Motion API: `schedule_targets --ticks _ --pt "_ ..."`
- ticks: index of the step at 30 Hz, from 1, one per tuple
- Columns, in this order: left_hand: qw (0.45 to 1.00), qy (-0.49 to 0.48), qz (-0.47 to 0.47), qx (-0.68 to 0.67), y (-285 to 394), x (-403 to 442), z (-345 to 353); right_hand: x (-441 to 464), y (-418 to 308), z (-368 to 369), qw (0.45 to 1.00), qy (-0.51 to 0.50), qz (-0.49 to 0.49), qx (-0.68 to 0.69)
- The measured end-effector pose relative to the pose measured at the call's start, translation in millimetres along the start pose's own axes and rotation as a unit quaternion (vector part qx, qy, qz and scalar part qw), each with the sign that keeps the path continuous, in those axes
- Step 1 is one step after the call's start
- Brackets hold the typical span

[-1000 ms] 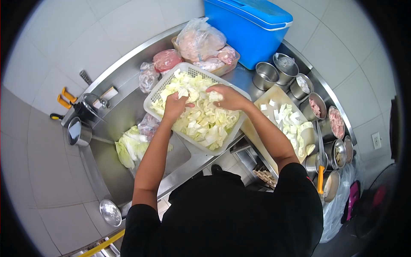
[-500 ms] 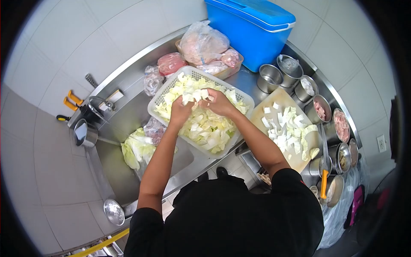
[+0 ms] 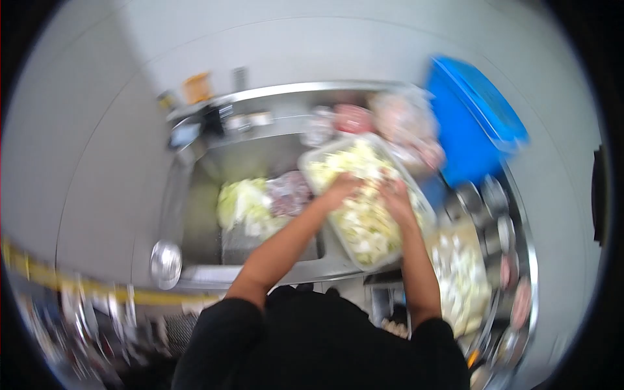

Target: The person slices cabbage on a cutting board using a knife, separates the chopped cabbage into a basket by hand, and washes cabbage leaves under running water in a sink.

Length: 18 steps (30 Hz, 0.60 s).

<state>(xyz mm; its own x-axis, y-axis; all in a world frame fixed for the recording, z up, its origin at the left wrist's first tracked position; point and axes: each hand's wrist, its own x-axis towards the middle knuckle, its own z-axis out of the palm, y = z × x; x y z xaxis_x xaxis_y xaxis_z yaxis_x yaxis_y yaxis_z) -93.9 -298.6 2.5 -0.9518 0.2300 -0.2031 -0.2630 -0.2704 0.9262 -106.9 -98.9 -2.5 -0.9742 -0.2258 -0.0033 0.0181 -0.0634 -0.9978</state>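
Note:
A pale plastic basket [image 3: 424,211] full of cut cabbage [image 3: 367,224] stands at the sink's right edge. Both of my hands are over it, among the pieces. My left hand [image 3: 344,187] reaches in from the left, and my right hand [image 3: 395,195] is a short way to its right. Motion blur smears the fingers, so whether they grip any pieces is unclear. To the right, more chopped cabbage [image 3: 458,286] lies on a cutting board [image 3: 455,239].
In the sink [image 3: 270,153] lie a larger cabbage piece [image 3: 240,203] and a plastic bag [image 3: 290,194]. Bagged food [image 3: 403,120] and a blue cooler [image 3: 465,117] stand behind the basket. Several metal pots [image 3: 463,201] line the right side. A knife's yellow handle [image 3: 472,357] shows at lower right.
The view has swung left and is blurred, so the basket and counter appear farther right. My hands, earlier close together with cabbage pieces in them, are now farther apart over the basket.

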Motion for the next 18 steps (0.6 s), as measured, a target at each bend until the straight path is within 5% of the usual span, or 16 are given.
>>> schedule_targets --ticks 2,4,7,16,17,18 --pt "0.996 -0.018 0.071 -0.05 -11.4 0.7 -0.3 -9.4 -21.6 2.3 0.973 0.048 -0.025 -0.226" --pt "0.988 -0.018 0.132 -0.078 -1.0 -9.5 17.4 -11.3 -24.1 -1.9 0.982 -0.003 -0.06 -0.178" --pt "0.994 0.021 0.07 -0.08 9.2 -23.8 27.2 -3.4 -18.5 -5.9 0.999 -0.034 -0.002 0.003" --pt "0.978 0.157 0.134 0.007 8.5 -39.4 17.6 6.7 -11.6 17.1 0.995 -0.053 -0.021 -0.076" --pt "0.973 0.115 0.186 -0.074 -1.6 -33.2 15.0 15.4 1.5 3.8 0.995 -0.053 -0.008 -0.089" --pt "0.985 0.059 0.134 -0.093 -9.8 -22.2 8.0 9.9 0.1 9.9 0.999 -0.035 0.0 -0.016"
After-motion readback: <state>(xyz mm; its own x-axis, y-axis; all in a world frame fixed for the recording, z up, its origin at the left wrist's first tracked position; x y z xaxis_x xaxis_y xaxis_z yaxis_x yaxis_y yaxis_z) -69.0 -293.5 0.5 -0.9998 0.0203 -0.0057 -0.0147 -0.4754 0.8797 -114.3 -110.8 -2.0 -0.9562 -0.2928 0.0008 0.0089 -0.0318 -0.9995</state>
